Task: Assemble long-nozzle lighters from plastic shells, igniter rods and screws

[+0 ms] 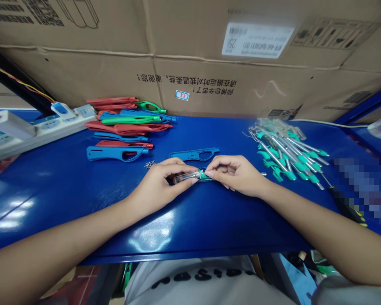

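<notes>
Across the far edge of the blue surface, cardboard boxes stacked as a wall. Toward the far left corner, a white power strip and a heap of red, blue and green plastic handle shells. Toward the far right corner, a pile of metal rods with green tips. At mid-surface, just beyond the hands, one blue handle shell lying flat. Nearer the front edge, left hand and right hand meeting, fingers of both pinched on a small clear tube with green end. Long axis left to right, level with the front edge; clear end in the left fingers, green end in the right, both hands equally near.
</notes>
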A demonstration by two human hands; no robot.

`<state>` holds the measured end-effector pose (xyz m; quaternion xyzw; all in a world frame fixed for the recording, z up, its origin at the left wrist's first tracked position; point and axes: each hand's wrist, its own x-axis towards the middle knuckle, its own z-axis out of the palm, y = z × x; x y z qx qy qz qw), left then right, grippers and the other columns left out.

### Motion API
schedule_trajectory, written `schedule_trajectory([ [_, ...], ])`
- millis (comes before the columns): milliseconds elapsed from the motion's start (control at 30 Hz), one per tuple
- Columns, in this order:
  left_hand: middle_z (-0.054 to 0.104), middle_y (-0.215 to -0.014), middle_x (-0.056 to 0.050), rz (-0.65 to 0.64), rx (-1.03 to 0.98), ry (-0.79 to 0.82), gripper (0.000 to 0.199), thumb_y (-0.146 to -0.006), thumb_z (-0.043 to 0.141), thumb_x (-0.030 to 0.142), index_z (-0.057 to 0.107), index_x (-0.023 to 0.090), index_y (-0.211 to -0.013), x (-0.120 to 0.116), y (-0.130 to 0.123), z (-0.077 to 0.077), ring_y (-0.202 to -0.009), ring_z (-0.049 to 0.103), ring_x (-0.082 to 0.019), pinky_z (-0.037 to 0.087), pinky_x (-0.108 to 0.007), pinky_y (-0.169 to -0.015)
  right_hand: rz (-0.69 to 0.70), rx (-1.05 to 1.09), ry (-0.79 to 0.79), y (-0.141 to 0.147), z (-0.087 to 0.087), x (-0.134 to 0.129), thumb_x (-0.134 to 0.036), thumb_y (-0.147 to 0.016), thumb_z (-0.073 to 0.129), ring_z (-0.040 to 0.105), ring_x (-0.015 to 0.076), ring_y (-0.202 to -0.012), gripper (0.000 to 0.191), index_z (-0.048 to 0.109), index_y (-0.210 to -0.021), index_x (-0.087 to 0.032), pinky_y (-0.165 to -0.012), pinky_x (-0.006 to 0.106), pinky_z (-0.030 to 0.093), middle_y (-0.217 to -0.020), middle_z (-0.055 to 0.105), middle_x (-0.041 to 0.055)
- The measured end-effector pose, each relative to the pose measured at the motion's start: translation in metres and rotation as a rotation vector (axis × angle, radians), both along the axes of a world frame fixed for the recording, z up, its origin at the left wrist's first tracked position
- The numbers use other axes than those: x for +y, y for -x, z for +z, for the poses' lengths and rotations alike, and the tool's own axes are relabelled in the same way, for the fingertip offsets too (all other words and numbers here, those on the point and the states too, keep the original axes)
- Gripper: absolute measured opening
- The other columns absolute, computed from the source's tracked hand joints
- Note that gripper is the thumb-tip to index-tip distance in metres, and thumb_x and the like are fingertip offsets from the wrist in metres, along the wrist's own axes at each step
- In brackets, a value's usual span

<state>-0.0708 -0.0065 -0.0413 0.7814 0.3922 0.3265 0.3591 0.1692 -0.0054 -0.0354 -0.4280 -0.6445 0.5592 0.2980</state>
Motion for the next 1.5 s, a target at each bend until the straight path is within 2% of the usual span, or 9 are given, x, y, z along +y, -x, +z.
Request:
schedule_trajectory([
  [233, 0.069, -0.092, -0.004, 0.001, 0.000, -0.007, 0.021, -0.087, 0.073, 0.020, 0.078, 0.020, -0.108, -0.0004, -0.0009, 0.0011, -0.073, 0.063, -0.013, 0.049, -0.025, -0.065, -0.003, 0.011, -0.081, 0.0007, 0.0007, 0.0010, -0.042, -0.085, 0.073, 0.044, 0.0062, -0.050, 0.025, 0.069, -0.085, -0.017, -0.047, 0.023, 0.033, -0.068, 0.056, -0.0032],
  [667, 0.068, -0.088, -0.004, 0.013, -0.022, 0.022, 0.022, -0.086, 0.075, 0.024, 0.080, 0.020, -0.107, -0.0001, -0.0019, 0.0007, -0.070, 0.062, -0.013, 0.048, -0.025, -0.063, -0.011, 0.007, -0.115, 0.0023, -0.0025, 0.0011, -0.043, -0.084, 0.072, 0.043, 0.0083, -0.059, 0.026, 0.070, -0.085, -0.017, -0.054, 0.024, 0.033, -0.077, 0.058, -0.0002],
  [900, 0.069, -0.088, -0.004, 0.017, -0.030, 0.034, 0.021, -0.086, 0.075, 0.024, 0.080, 0.022, -0.106, -0.0008, -0.0019, 0.0006, -0.070, 0.061, -0.013, 0.048, -0.025, -0.063, -0.031, -0.051, -0.098, 0.0027, -0.0040, 0.0000, -0.048, -0.083, 0.071, 0.042, 0.0103, -0.060, 0.030, 0.071, -0.087, -0.018, -0.056, 0.026, 0.033, -0.075, 0.058, 0.0002],
  [1133, 0.069, -0.087, -0.004, 0.027, -0.035, 0.058, 0.021, -0.085, 0.075, 0.025, 0.080, 0.021, -0.105, -0.0018, -0.0036, 0.0009, -0.071, 0.062, -0.014, 0.047, -0.026, -0.063, -0.030, -0.046, -0.100, 0.0037, -0.0034, 0.0000, -0.044, -0.084, 0.071, 0.041, 0.0094, -0.059, 0.027, 0.072, -0.086, -0.017, -0.055, 0.026, 0.032, -0.076, 0.058, 0.0006],
  [1500, 0.067, -0.083, -0.003, 0.031, -0.032, 0.081, 0.021, -0.085, 0.076, 0.028, 0.081, 0.021, -0.104, -0.0026, -0.0045, 0.0013, -0.066, 0.059, -0.012, 0.045, -0.025, -0.061, -0.057, -0.101, -0.103, 0.0061, -0.0031, -0.0019, -0.047, -0.082, 0.071, 0.040, 0.0098, -0.057, 0.030, 0.074, -0.087, -0.018, -0.054, 0.026, 0.033, -0.077, 0.060, 0.0023],
])
